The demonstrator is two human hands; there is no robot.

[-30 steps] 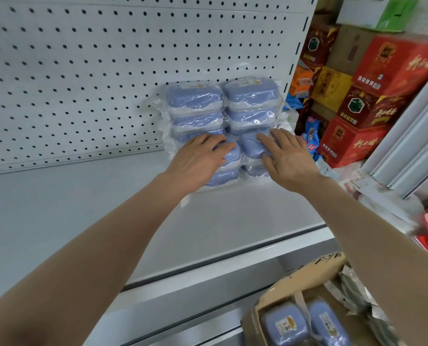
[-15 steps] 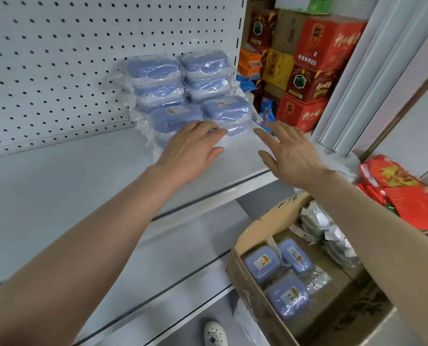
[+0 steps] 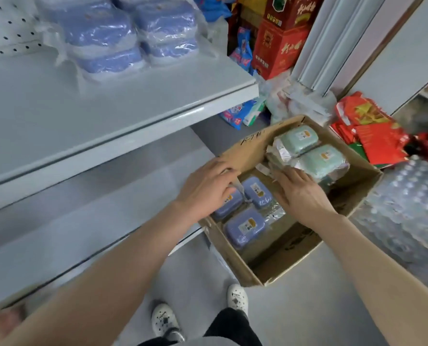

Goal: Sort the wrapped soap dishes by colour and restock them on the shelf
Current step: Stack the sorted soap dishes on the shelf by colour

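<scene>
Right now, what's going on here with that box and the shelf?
A person is restocking wrapped soap dishes. A blue stack already sits on the shelf. Both hands are down in the box on the floor. The left hand is over the blue dishes, though whether it grips one is unclear. The right hand rests, fingers fairly straight, on wrapping beside the green dishes.

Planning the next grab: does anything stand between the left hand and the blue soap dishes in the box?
Nothing visible does. The left hand is directly over the blue soap dishes in the open box; the green ones lie aside, by the right hand.
</scene>
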